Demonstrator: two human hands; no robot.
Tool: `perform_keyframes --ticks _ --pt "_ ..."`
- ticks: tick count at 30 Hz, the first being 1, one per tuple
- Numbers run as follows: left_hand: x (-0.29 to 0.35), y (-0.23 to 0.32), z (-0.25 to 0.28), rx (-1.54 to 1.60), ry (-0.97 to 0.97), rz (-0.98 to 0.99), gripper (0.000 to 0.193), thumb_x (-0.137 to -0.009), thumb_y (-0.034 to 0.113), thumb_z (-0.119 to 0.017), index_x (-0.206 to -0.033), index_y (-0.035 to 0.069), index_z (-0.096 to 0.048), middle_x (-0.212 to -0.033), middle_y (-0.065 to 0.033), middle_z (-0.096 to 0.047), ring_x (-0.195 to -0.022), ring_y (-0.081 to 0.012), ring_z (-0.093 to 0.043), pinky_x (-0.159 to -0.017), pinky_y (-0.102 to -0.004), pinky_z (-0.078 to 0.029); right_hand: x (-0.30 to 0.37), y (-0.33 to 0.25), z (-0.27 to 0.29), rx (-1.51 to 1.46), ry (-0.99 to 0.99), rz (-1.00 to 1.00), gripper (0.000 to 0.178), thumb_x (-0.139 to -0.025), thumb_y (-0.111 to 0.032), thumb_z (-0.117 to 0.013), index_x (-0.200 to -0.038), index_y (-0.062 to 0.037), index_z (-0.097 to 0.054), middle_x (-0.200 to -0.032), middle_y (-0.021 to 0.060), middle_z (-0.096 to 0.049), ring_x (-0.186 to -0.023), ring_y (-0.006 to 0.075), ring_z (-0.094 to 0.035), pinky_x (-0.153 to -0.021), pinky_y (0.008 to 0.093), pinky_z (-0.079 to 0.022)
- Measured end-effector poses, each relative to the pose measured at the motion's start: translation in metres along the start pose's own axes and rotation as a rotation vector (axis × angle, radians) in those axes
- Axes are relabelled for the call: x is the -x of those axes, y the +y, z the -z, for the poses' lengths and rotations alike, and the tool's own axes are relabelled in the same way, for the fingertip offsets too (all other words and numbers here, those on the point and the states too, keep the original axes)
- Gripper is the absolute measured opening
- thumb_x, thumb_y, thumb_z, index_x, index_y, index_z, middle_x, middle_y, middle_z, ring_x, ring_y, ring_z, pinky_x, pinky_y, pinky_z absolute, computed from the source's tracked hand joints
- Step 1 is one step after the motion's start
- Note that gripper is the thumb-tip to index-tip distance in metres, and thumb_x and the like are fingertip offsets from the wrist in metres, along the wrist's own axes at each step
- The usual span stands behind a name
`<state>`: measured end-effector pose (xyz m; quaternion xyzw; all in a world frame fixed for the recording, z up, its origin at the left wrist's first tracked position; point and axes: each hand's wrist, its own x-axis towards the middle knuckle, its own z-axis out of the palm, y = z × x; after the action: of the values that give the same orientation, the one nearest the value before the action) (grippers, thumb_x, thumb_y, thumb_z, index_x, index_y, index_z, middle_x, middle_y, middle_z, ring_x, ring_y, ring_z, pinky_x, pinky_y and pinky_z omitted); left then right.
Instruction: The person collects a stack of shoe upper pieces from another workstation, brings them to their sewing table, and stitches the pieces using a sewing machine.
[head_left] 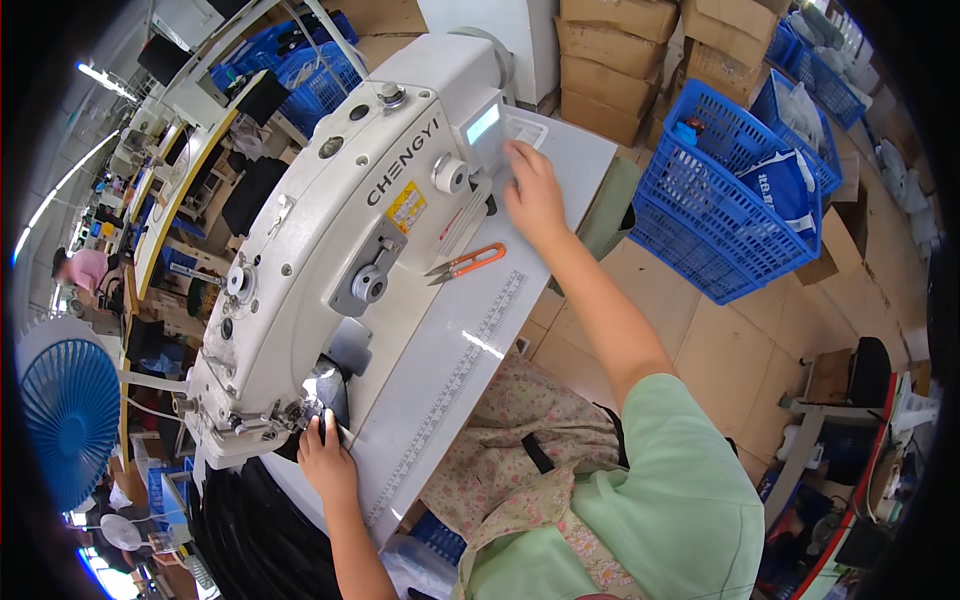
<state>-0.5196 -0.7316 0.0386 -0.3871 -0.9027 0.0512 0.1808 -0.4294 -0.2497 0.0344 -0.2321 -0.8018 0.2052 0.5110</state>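
Note:
A white sewing machine (300, 230) stands on a pale table (440, 400) with a ruler scale along its near edge. My left hand (327, 465) is at the needle end, its fingers closed on a piece of black fabric (337, 395) by the presser foot. The fingertips partly hide the fabric there. At the machine's far right end, my right hand (533, 195) reaches up to the control panel (480, 130) with its lit screen. Its fingers are apart and hold nothing. Orange-handled thread snips (470, 262) lie on the table between my hands.
A heap of black fabric (255, 530) hangs left of the table. Blue plastic crates (700, 240) stand on the tiled floor at right, with stacked cardboard boxes (615, 60) behind. A blue fan (70, 420) is at far left. Another person in pink (88, 268) sits in the distance.

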Motion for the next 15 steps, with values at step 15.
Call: perform_keyframes --ticks 15 --pt "0.0006 -0.0011 -0.0017 -0.002 0.017 -0.015 0.052 -0.074 0.004 -0.058 -0.125 0.015 -0.058 -0.122 -0.0112 -0.057 -0.108 -0.0318 -0.054 -0.081 -0.0427 -0.044 -0.0007 0.0049 -0.0075 0.003 0.027 0.052 0.055 -0.071 0.005 -0.054 -0.126 0.0003 -0.054 -0.129 0.018 -0.05 -0.114 0.0363 -0.05 -0.096 0.0415 -0.044"
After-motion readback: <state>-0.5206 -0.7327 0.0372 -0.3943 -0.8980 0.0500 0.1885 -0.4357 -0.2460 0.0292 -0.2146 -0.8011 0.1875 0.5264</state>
